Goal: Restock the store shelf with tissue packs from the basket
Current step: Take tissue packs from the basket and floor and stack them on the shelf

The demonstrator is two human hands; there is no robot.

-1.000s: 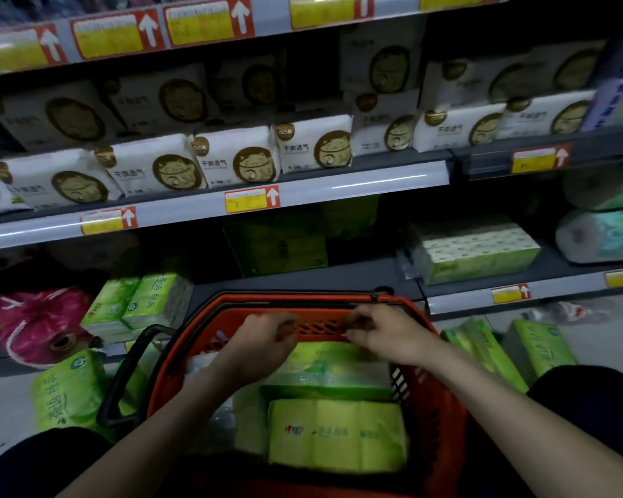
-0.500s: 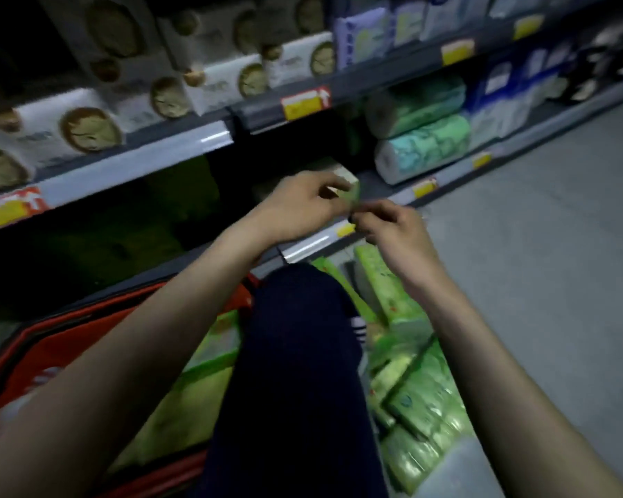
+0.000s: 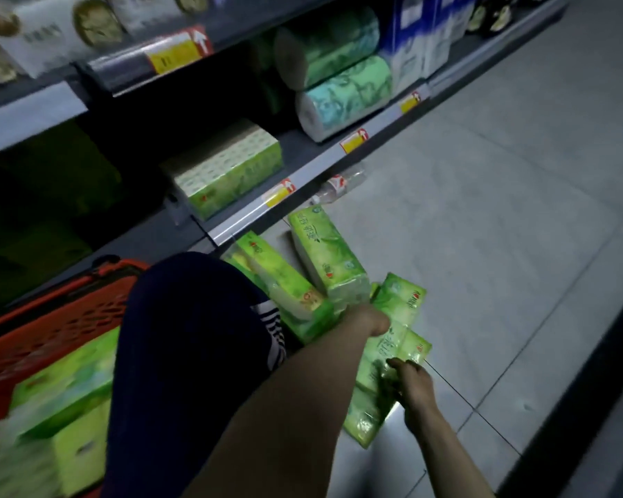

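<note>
Several green tissue packs lie on the floor beside my knee. My left hand (image 3: pixel 367 319) curls over the far end of one long green tissue pack (image 3: pixel 382 357), its fingers mostly hidden. My right hand (image 3: pixel 412 384) grips the near part of that same pack, fingers pressed into the wrapper. Another pack (image 3: pixel 326 257) stands tilted against a third (image 3: pixel 277 282) close to the shelf base. The red basket (image 3: pixel 51 318) is at the left and holds more green packs (image 3: pixel 62 386). On the bottom shelf (image 3: pixel 303 163) sits a green-and-white pack (image 3: pixel 231 167).
My knee in dark trousers (image 3: pixel 187 336) is between the basket and the floor packs. Green paper rolls (image 3: pixel 342 91) and blue-white packs (image 3: pixel 414 41) fill the shelf further right. A clear plastic bottle (image 3: pixel 339 185) lies under the shelf edge. Grey tiled floor (image 3: pixel 500 210) stretches to the right.
My view has swung right, away from the basket. Both hands dropped from shelf height to the packs on the floor and took hold of one.
</note>
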